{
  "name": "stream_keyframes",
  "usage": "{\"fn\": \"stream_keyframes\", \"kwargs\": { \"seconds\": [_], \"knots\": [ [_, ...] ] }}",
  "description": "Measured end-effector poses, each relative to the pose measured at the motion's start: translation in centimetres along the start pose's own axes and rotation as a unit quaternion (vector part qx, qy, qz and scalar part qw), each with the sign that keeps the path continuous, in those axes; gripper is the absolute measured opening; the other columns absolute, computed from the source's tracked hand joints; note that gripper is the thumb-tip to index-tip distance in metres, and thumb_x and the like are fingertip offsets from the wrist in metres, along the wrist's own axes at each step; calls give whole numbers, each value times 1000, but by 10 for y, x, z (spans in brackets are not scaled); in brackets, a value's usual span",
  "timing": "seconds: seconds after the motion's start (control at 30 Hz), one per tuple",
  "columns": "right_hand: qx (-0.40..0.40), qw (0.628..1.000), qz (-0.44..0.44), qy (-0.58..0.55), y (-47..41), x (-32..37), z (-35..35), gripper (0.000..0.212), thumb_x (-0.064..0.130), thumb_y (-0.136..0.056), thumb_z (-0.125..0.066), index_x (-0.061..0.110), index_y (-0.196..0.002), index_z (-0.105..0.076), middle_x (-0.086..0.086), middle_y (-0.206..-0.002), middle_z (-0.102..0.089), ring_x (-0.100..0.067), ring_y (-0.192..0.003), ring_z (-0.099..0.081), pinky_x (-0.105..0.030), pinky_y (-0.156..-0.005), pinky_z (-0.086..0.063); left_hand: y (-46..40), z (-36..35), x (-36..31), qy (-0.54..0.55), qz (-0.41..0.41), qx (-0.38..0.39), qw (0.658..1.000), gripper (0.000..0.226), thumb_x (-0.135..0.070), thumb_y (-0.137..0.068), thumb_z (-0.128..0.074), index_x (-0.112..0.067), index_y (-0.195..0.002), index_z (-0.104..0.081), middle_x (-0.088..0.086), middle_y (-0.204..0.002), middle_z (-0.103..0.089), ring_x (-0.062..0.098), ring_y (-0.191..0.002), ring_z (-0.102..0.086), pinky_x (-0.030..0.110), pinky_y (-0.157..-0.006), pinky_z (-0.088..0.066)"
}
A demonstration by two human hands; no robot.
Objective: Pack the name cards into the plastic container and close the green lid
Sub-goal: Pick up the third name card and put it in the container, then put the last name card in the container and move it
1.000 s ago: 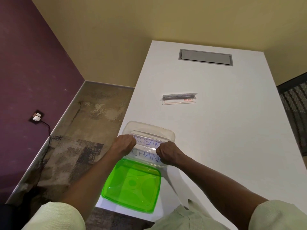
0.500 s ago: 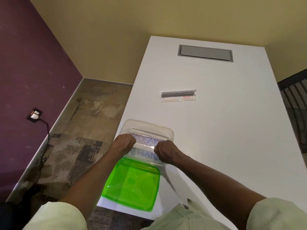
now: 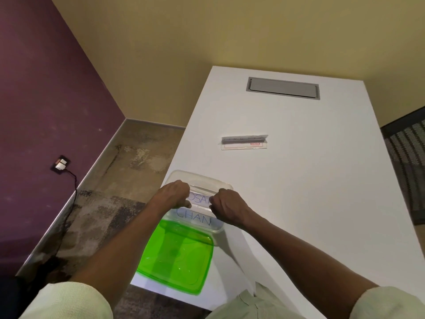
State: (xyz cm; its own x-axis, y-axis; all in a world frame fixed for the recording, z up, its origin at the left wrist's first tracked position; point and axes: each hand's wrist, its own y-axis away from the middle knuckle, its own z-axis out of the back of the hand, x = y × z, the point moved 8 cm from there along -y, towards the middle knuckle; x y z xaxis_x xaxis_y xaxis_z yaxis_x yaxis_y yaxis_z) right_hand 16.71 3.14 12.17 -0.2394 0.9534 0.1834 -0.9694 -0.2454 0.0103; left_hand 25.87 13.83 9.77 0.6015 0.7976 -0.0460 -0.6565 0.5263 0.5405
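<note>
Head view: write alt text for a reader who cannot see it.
Both hands, left and right, hold a name card over a clear container on a white table, with another card already inside. The green lid lies off, nearer the person; a third card waits farther away.

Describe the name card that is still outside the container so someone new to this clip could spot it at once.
Start at the white table and find the grey hatch set into its far end. Between that hatch and the clear container lies a lone name card, a folded clear holder. Unlike the cards under the hands, it sits untouched on bare tabletop and carries a small red label.
</note>
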Motion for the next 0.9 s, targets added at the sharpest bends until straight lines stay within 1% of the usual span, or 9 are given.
{"fn": "stream_keyframes", "kwargs": {
  "seconds": [0.1,0.2,0.27,0.4,0.5,0.57,0.67,0.8,0.9],
  "knots": [
    [-37,999,-17,10,12,-16,18,19,17,-82,-59,8,-65,-57,-16,-61,-63,-36,-62,-58,-31,-50,-31,4,12,-17,73,15,-16,997,44,-41,-81,-74,1,-81,-64,20,-91,-68,35,-81,-64,37,-69,-51],
    [-56,997,-40,18,27,-36,31,26,14,-73,-67,12,-56,-48,-13,-49,-55,-34,-51,-54,-28,-45,-25,2,21,-34,142,16,-37,989,44,-36,-80,-76,0,-62,-57,25,-67,-56,36,-56,-44,34,-58,-44],
    [-68,996,-56,16,37,-53,37,35,14,-71,-67,16,-54,-37,-11,-46,-52,-33,-48,-50,-27,-45,-22,-1,29,-43,194,13,-67,979,44,-37,-79,-76,-13,-51,-52,6,-51,-47,21,-50,-39,27,-54,-37],
    [-93,991,-94,12,57,-87,45,40,14,-75,-64,18,-57,-28,-8,-43,-45,-32,-47,-44,-28,-45,-26,-8,46,-64,278,13,-132,951,24,-35,-82,-73,-17,-66,-68,-1,-69,-62,14,-62,-58,27,-64,-49],
    [-107,987,-119,20,68,-111,49,42,12,-73,-65,18,-57,-27,-6,-42,-40,-29,-45,-35,-28,-46,-25,-14,56,-77,306,18,-163,938,23,-34,-83,-73,-11,-86,-78,0,-87,-75,14,-77,-67,27,-70,-54],
    [-104,984,-145,17,73,-127,50,39,14,-75,-64,16,-54,-31,-6,-42,-41,-29,-46,-34,-29,-46,-27,-18,62,-85,307,17,-173,936,23,-33,-83,-72,-11,-88,-78,1,-92,-76,14,-80,-67,26,-72,-53],
    [-92,978,-189,-2,80,-155,48,29,19,-81,-57,12,-56,-44,-7,-47,-48,-31,-53,-45,-32,-50,-35,-25,69,-95,302,19,-182,936,23,-31,-84,-71,-10,-89,-78,2,-92,-76,16,-83,-68,29,-76,-55],
    [-107,969,-220,-20,89,-183,55,33,20,-83,-55,16,-56,-35,-3,-48,-36,-28,-54,-37,-30,-53,-24,-39,77,-102,299,28,-188,935,19,-20,-88,-64,-6,-85,-77,4,-90,-76,18,-83,-68,32,-79,-57],
    [-105,965,-240,-21,93,-203,60,35,18,-84,-54,16,-57,-33,-2,-50,-34,-27,-55,-34,-30,-55,-23,-52,79,-103,304,44,-183,934,24,-11,-89,-54,-18,-70,-68,0,-74,-64,18,-71,-56,28,-70,-50]
  ]
}}
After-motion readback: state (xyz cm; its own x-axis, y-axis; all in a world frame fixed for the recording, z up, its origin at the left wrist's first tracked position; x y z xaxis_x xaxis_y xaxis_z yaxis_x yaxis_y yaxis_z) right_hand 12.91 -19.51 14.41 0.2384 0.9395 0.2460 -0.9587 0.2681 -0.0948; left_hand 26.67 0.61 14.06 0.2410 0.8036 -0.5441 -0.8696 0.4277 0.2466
